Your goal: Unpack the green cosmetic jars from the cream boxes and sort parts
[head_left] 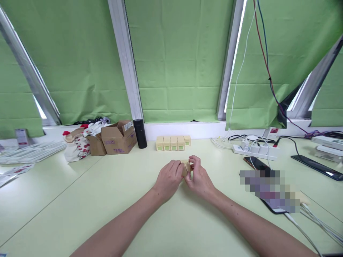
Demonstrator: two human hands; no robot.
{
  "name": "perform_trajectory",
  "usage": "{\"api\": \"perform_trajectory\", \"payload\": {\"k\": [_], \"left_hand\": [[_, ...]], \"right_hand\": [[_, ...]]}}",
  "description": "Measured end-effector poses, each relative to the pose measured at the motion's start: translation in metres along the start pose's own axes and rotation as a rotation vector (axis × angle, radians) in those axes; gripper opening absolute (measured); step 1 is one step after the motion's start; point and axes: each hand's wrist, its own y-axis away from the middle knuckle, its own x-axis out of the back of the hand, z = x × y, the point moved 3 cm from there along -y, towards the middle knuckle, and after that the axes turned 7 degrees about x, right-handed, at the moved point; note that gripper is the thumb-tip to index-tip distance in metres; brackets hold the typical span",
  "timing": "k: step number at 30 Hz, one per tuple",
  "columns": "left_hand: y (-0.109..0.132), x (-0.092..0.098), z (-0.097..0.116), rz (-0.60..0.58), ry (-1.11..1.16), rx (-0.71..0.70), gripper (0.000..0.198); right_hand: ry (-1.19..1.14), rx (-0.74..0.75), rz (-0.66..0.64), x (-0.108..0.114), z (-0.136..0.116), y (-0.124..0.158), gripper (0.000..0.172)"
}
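Note:
Between my two hands, just above the middle of the table, is a small tan cardboard box (184, 170). My left hand (169, 178) wraps round its left side, fingers closed over it. From the right, my right hand (198, 177) grips the box's other side between thumb and curled fingers. Much of the box is hidden by the fingers. Beyond the hands stands a row of similar small tan boxes (170, 142) with green labels, close to the wall.
At the back left are an open cardboard box (118, 138), a black cylinder (140, 134) and a patterned bag (77, 146). To the right lie a power strip (255, 152) with cables, a phone (256, 163), a blurred-out device and a dark tablet-like slab (317, 167).

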Motion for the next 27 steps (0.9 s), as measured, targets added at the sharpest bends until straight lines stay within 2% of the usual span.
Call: {"api": "perform_trajectory", "payload": {"k": [10, 16, 19, 27], "left_hand": [[0.0, -0.003, -0.005, 0.015, 0.051, 0.029, 0.022], [0.001, -0.004, -0.01, -0.008, 0.127, 0.098, 0.038], [0.003, -0.007, -0.015, -0.004, 0.205, 0.159, 0.045], [0.008, -0.02, -0.026, -0.034, 0.449, 0.418, 0.053]], "right_hand": [[-0.022, -0.006, 0.018, 0.003, 0.0, -0.001, 0.06], [-0.15, -0.04, 0.08, 0.01, 0.006, -0.003, 0.047], [-0.284, -0.065, 0.135, 0.013, 0.009, -0.006, 0.039], [-0.466, -0.146, 0.188, 0.017, 0.019, -0.01, 0.045]]}}
